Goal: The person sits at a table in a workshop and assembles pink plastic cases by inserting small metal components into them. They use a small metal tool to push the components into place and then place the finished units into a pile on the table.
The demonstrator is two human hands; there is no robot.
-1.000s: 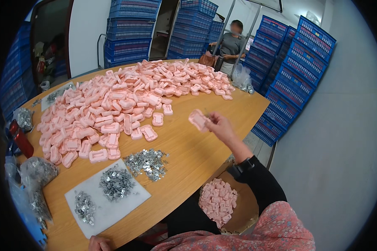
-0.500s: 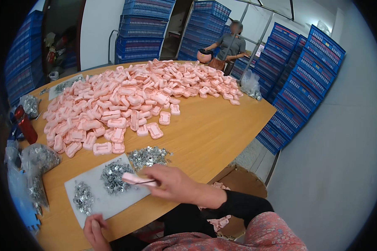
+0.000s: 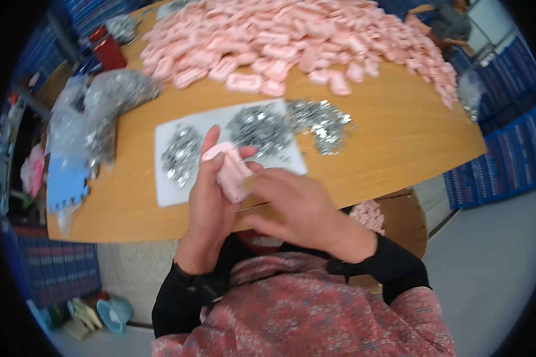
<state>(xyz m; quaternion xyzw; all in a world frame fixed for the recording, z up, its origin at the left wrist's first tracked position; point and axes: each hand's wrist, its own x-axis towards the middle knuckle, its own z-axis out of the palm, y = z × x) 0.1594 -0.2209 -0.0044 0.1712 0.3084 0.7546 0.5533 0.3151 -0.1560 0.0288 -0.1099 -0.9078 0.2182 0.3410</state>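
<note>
pink casing (image 3: 234, 177) in l hand (image 3: 211, 202), wood tbl (image 3: 393, 143), blue crates (image 3: 500, 157)

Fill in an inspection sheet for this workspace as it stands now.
Surface: wooden table, carrying a white board.
Job's things: pink heap at the far side; two metal piles on the board, a third pile beside it.
Clutter: plastic bags, red bottle and blue mat at left.
Fingers: left fingers hold one pink piece; right fingers are close to it, blurred, contact unclear.
Cables: nothing seen.
Surroundings: cardboard box holding pink pieces below the table edge; blue crates and another person at right.
</note>
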